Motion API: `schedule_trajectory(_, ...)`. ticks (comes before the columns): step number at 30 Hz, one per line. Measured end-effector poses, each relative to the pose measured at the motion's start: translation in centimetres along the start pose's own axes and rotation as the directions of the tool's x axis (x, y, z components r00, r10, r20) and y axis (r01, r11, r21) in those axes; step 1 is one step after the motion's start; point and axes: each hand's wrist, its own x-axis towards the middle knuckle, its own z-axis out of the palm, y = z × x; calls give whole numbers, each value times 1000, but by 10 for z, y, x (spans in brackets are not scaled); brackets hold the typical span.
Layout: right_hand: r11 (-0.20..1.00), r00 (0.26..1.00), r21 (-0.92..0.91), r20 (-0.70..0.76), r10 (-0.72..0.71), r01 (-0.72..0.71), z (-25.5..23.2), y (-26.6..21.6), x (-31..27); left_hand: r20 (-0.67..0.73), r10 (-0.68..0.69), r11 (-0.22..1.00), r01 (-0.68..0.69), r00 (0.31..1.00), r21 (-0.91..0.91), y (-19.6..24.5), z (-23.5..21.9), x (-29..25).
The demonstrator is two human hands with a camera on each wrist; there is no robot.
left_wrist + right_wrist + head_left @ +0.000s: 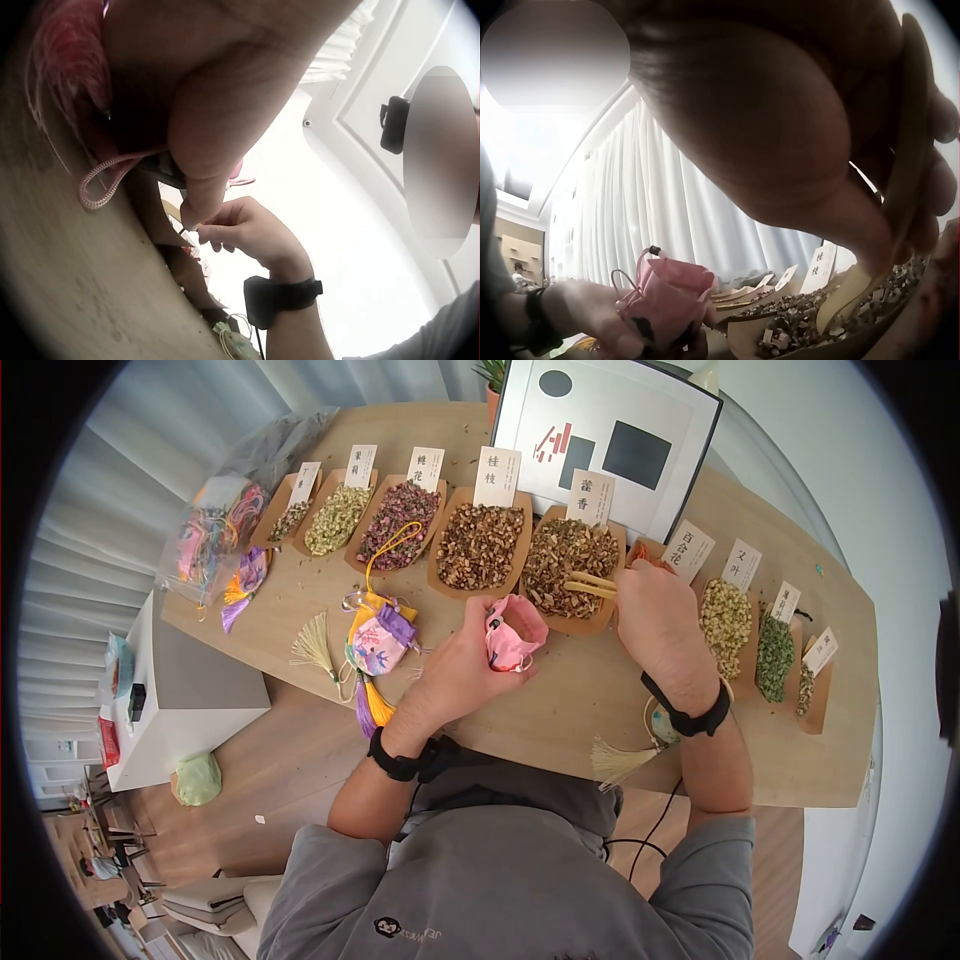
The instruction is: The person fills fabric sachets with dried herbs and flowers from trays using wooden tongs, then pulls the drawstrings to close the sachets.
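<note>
The left hand (462, 672) holds an upright pink pouch (517, 632) by its side, with the mouth open; brownish contents show inside. In the right wrist view the pouch (671, 304) has a cord loop, and the left hand (592, 309) is around its lower part. Light wooden tongs (592, 584) are pinched in the right hand (662, 622), their tips over a paper tray of brown chopped herbs (570, 555). From the right wrist, the tongs (913, 127) reach down to the brown pieces (799, 326); whether they grip any, I cannot tell.
Labelled trays of dried flowers and herbs (480, 548) line the table's far side. A white board (610, 435) stands behind. Tasselled pouches (380, 640) lie left, and a plastic bag (212, 535) sits far left. Near the right forearm is a round item with a pale tassel (622, 760).
</note>
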Motion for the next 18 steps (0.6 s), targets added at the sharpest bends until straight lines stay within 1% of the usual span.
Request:
schedule_trajectory(2,1000,1000,-6,5,0,0,0,0,1,-7,11,1000,-10,1000,5,3,-1,0)
schedule_trajectory(4,1000,1000,13,18,-18,18,3,0,3,7,-50,998,50,999,47,9,-3,-1)
schedule_trajectory(8,999,999,9,-14,-41,42,5,2,5,-2,-34,999,34,999,38,9,-3,-2)
schedule_trajectory(11,1000,1000,6,15,-15,14,-4,3,2,-18,-27,998,27,999,54,7,-2,-2)
schedule_trajectory(13,996,997,77,-66,-30,35,-11,6,-2,-12,-36,998,37,999,52,7,-2,-2)
schedule_trajectory(14,996,997,77,-65,-37,42,-19,6,-5,-17,-40,998,41,999,50,7,-2,-2)
schedule_trajectory(16,973,995,224,-98,-24,46,-39,2,-13,10,-71,997,70,997,30,9,-3,-1)
schedule_trajectory(17,973,995,227,-97,-31,52,-46,-1,-16,5,-76,997,76,997,30,9,-3,-2)
schedule_trajectory(18,945,991,311,-116,-65,98,-52,-3,-20,-2,-65,998,65,998,24,10,-3,-2)
